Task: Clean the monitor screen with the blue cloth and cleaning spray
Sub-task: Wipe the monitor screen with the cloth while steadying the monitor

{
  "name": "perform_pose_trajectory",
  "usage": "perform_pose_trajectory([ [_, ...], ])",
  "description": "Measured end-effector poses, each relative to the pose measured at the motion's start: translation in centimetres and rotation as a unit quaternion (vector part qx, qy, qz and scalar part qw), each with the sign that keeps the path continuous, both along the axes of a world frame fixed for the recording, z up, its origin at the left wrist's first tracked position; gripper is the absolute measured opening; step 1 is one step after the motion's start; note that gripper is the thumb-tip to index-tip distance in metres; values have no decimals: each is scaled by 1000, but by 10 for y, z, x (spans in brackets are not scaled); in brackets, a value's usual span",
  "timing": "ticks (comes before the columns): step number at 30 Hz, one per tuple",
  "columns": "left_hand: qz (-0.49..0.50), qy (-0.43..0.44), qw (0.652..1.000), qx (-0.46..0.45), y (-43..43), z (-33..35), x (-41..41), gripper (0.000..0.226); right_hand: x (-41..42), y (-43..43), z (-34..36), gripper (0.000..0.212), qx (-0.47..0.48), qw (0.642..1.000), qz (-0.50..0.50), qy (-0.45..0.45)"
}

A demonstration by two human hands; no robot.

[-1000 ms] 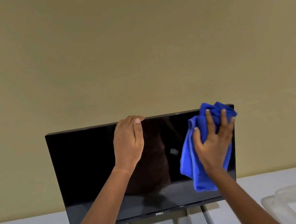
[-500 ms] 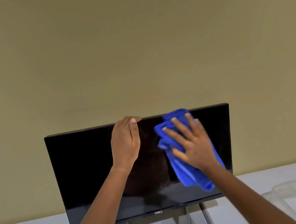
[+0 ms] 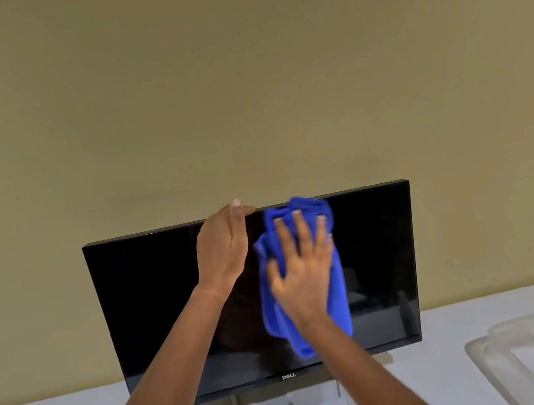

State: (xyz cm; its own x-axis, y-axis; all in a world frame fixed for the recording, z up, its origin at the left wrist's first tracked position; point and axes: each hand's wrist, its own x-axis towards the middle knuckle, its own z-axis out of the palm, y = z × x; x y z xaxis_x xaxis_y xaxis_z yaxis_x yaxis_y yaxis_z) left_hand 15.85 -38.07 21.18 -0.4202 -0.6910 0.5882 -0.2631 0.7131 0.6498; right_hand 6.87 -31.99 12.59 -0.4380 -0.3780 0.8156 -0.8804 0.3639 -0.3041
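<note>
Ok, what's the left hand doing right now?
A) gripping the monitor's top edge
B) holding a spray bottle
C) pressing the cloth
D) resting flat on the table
A: the left hand has its fingers hooked over the top edge of the monitor, while the right hand presses the blue cloth against the screen.

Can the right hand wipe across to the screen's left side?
Probably not: the left hand grips the monitor at its top edge, its forearm lying between that side and the right hand pressing the blue cloth.
</note>
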Motion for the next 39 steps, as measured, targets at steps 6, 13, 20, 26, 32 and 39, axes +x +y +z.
perform_pose_trajectory([
  [6, -47, -49, 996, 50, -10, 9, 11, 62, 31, -20, -18, 49, 101, 977, 87, 164],
  [13, -73, -33, 993, 84, -6, 8, 13, 60, -86, 39, -8, 59, 73, 981, 7, 179],
  [20, -73, -29, 993, 88, -5, 7, 13, 57, -104, 59, 7, 58, -89, 983, -59, -152],
  [26, -53, -40, 995, 79, -6, 10, 11, 53, -13, 3, 0, 57, -58, 996, -39, -55],
  [32, -93, -63, 990, 88, -10, 12, 17, 59, 41, -17, -33, 53, 121, 980, 77, 141],
  [39, -76, -154, 985, -1, -37, 15, 57, 85, -33, 39, 7, 64, -15, 996, 77, 31],
])
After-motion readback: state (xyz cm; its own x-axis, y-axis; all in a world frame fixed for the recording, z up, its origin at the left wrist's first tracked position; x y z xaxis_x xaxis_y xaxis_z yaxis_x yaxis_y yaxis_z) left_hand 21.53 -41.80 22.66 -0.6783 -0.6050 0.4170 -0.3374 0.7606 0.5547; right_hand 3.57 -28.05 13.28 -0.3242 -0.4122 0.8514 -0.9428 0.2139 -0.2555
